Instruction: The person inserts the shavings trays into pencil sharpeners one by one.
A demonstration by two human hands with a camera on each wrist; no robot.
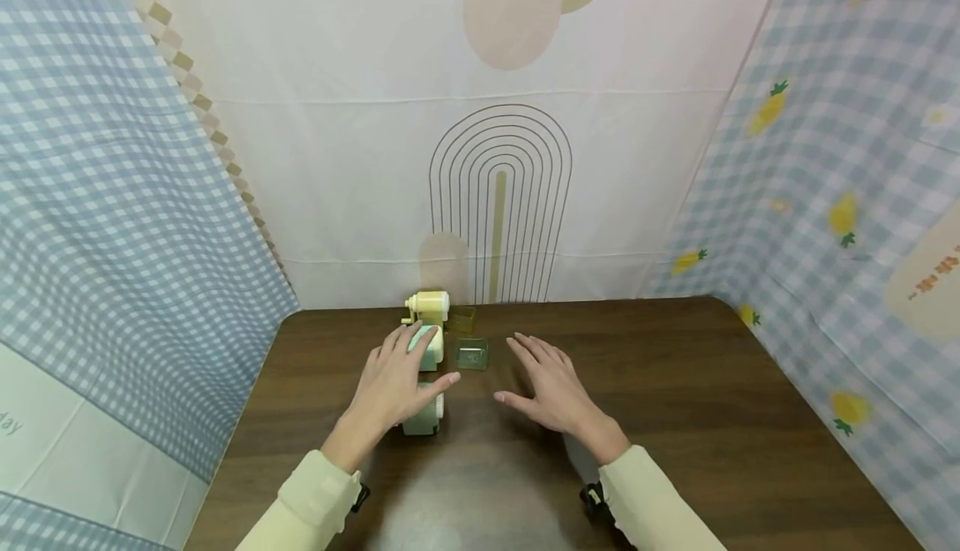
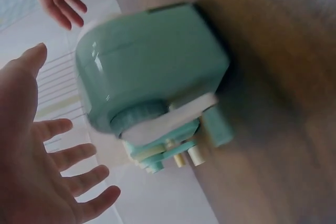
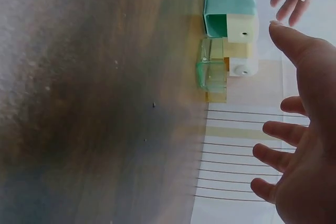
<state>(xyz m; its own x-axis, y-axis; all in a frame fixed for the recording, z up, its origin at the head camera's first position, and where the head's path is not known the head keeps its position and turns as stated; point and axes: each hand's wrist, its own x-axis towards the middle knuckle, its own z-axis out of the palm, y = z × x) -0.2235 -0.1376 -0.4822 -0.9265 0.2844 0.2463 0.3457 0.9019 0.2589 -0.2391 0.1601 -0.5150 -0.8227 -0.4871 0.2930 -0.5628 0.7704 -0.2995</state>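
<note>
Cloth backdrops walled a dark wooden table (image 1: pixel 675 418): blue gingham on the left, pineapple-print gingham on the right, a pale sheet with arch lines behind. Three small crank pencil sharpeners stood in a row running away from the person. Landmark was the nearest green sharpener (image 1: pixel 424 414). Left hand (image 1: pixel 395 384) hovered just above it with fingers spread and relaxed, gripping nothing; fingertips reached over the second green sharpener (image 1: pixel 429 349) right behind the first. Whether the palm touched either could not be told. In the left wrist view the green sharpener (image 2: pixel 152 72) sat close beside the open palm (image 2: pixel 31 150). Right hand (image 1: pixel 551 393) was to the right of the green sharpener, apart from it, fingers spread, flat above the tabletop, holding nothing. Yellow sharpener (image 1: pixel 429 308) stood farthest behind the green one, near the back sheet. Clear green shavings drawer (image 1: pixel 472 354) lay behind and right of the green sharpener, just past the right fingertips.
</note>
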